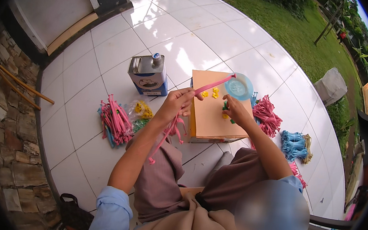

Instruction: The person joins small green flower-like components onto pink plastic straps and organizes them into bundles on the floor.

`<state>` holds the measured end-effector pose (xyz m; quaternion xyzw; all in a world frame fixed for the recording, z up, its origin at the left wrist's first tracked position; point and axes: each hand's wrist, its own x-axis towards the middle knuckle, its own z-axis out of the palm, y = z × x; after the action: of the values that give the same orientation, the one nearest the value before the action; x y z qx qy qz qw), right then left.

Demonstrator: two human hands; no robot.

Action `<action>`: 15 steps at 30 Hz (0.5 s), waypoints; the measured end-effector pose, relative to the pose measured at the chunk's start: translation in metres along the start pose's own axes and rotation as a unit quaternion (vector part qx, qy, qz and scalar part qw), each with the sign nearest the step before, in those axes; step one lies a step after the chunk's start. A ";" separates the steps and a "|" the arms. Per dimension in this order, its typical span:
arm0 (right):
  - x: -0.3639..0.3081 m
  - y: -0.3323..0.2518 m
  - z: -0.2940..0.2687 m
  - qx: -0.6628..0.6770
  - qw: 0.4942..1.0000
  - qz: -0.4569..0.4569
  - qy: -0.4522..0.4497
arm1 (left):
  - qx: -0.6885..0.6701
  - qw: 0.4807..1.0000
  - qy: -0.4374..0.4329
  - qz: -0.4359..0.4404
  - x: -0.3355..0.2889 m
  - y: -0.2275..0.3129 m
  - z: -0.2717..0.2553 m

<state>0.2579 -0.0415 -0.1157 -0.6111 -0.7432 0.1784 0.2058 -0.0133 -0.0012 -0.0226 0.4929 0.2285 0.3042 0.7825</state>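
My left hand (179, 104) is closed around a flat pink strip (215, 84), whose far end reaches over the cardboard-topped box to the rim of a pale blue dish (249, 86). More pink strips (164, 141) with small knobbed ends hang below that hand over my lap. My right hand (238, 111) is over the box top, fingers bent and apart, beside small green pieces (232, 121). Whether its fingertips touch any piece is hard to see. Small yellow pieces (215, 93) lie on the cardboard (205, 121) between my hands and the dish.
Left of the box stands a blue-and-white metal can (152, 79). Near it lie a pink bundle (115, 120) and a clear bag of yellow and green pieces (142, 111). Pink (266, 115) and blue (294, 145) bundles lie right of the box on white floor tiles.
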 end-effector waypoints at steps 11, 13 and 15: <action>0.007 -0.111 -0.058 0.276 0.951 0.065 0.122 | 0.068 0.990 0.126 -0.002 0.002 0.001 0.023; 0.004 -0.127 -0.063 0.366 0.918 0.051 0.141 | 0.100 0.986 0.133 -0.009 0.003 0.003 0.028; 0.005 -0.136 -0.063 0.376 0.915 0.043 0.140 | 0.134 0.981 0.140 -0.016 0.006 -0.001 0.031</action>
<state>0.1765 -0.0617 0.0087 -0.5391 -0.5577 0.3656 0.5145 0.0113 -0.0166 -0.0113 0.5416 0.3826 0.3242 0.6747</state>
